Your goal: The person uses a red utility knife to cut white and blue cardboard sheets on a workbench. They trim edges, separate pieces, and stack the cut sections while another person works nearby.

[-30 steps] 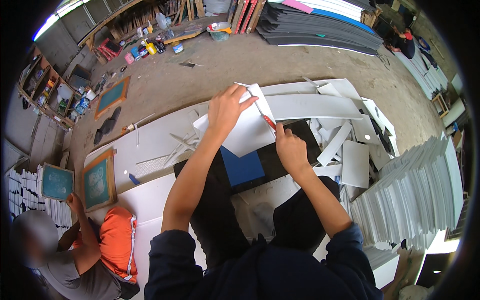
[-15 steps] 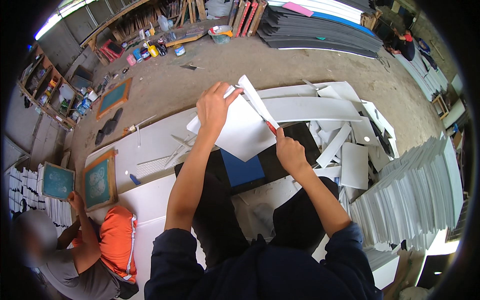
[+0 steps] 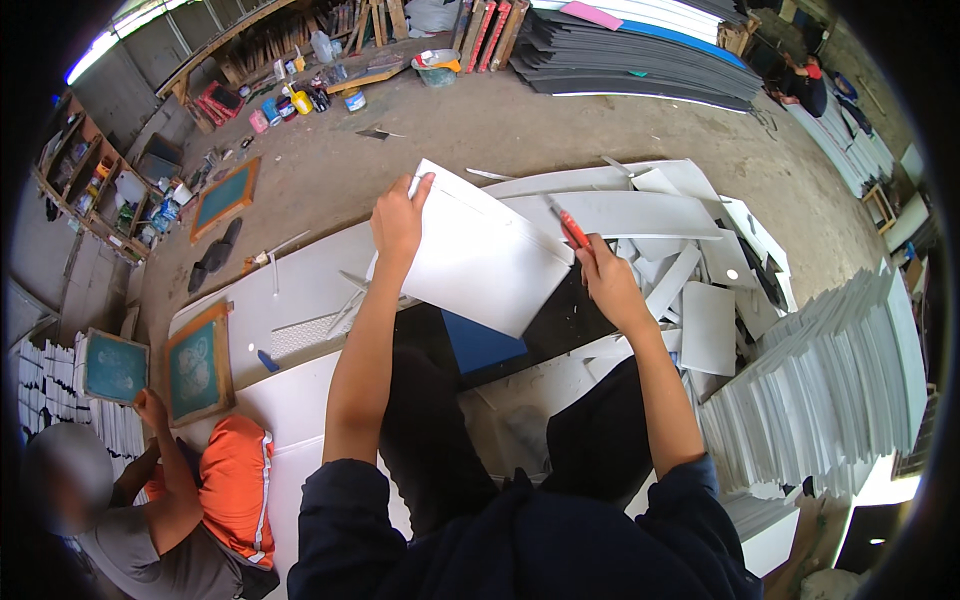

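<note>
My left hand (image 3: 399, 222) grips a white foam sheet (image 3: 485, 255) by its upper left corner, thumb on top, and holds it tilted over my lap. A line runs along the sheet's far edge, marking off a narrow strip; I cannot tell whether the strip is fully cut through. In my right hand (image 3: 610, 281) is a red-handled utility knife (image 3: 574, 229), its blade pointing up and left, apart from the sheet. Beneath the sheet lies a black board (image 3: 560, 325) across my knees, with a blue piece (image 3: 480, 343) partly covered.
White offcuts (image 3: 665, 285) lie heaped on the right, near a tall stack of white sheets (image 3: 815, 385). At the left, a person (image 3: 160, 510) holds a framed green screen (image 3: 116, 366); another framed screen (image 3: 197, 362) stands beside it. Dark sheets (image 3: 630, 70) are piled at the back.
The knife has left the sheet's edge and moved right with my right hand. My left hand has shifted slightly left. The strip that stood up from the edge now lies flat along it.
</note>
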`<action>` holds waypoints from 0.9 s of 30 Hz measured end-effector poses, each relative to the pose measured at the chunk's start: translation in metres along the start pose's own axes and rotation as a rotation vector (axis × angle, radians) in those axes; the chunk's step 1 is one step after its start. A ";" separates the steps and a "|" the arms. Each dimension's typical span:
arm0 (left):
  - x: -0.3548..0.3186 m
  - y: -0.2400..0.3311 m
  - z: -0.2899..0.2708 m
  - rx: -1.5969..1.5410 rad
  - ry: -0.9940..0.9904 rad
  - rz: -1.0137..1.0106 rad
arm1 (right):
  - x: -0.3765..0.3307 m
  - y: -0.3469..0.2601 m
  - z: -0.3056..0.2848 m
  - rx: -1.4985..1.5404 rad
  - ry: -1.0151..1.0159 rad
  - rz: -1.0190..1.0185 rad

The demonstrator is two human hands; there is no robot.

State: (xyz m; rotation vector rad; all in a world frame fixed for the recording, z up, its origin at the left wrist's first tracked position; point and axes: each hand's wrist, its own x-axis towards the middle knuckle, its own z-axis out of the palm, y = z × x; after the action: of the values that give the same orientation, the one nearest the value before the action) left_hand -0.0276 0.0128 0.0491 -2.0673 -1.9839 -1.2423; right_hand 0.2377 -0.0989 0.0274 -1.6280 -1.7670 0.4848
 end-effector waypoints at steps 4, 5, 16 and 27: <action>-0.002 0.005 -0.001 -0.052 -0.016 0.143 | 0.009 -0.001 0.000 0.167 0.080 0.074; -0.003 0.006 0.000 -0.066 -0.016 0.203 | 0.013 0.003 0.004 0.164 0.055 0.082; -0.008 0.029 0.003 -0.366 -0.076 0.253 | 0.029 0.008 0.019 0.070 -0.063 -0.014; -0.027 0.034 0.041 -0.203 -0.050 -0.018 | 0.030 -0.017 0.020 0.872 0.091 0.356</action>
State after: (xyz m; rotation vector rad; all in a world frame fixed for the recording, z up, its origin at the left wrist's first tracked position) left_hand 0.0258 0.0051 0.0232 -2.1936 -1.9758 -1.4655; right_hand 0.2119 -0.0688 0.0319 -1.2694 -0.9508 1.1329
